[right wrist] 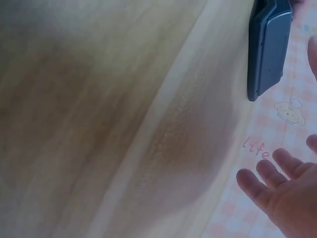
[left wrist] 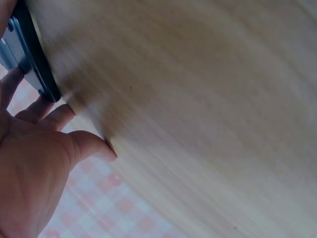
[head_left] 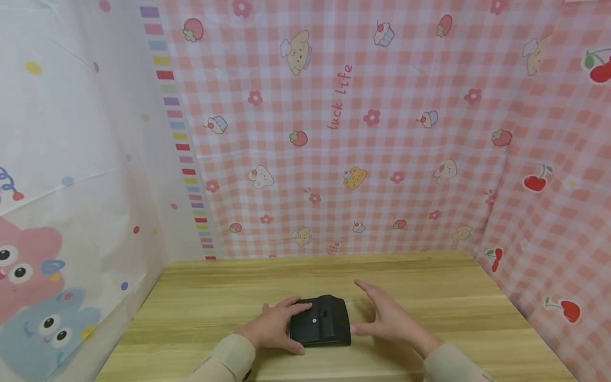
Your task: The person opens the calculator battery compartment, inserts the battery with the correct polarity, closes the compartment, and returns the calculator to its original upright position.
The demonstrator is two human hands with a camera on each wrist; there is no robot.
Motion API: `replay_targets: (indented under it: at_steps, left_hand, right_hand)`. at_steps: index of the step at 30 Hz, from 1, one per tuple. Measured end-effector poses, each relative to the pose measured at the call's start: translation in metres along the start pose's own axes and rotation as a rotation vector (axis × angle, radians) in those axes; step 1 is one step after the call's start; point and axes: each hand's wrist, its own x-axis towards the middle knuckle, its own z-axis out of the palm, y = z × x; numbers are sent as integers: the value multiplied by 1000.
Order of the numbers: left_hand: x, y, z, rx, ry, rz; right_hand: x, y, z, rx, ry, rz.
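A flat black plastic device (head_left: 312,323) with a raised section on its right part and a small white dot on top lies on the wooden table; its exact kind cannot be told. My left hand (head_left: 274,326) holds its left end, the thumb at the near edge and fingers over the far left part. In the left wrist view, the fingers of that hand (left wrist: 37,148) touch the device (left wrist: 32,54). Right of the device, my right hand (head_left: 389,318) has its fingers spread and its thumb close to the right edge. The right wrist view shows this hand (right wrist: 292,193) holding nothing, apart from the device (right wrist: 270,54).
The wooden table (head_left: 215,297) spreads around both hands. Behind it hangs a pink checked cloth (head_left: 324,159) with printed figures. A white printed cloth (head_left: 95,159) borders the left side, and another checked cloth (head_left: 563,223) borders the right.
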Motion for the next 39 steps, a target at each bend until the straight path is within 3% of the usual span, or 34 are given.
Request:
replay_targets:
  at_steps: [7, 14, 39]
  left_hand:
    - [1, 1, 0, 10, 11, -1]
    - [1, 1, 0, 23, 12, -4]
    - [1, 3, -1, 28, 0, -24]
  right_hand:
    - [9, 2, 2, -35, -98, -62]
    - [19, 1, 6, -51, -187, -46]
    - [39, -1, 20, -100, -336, -78]
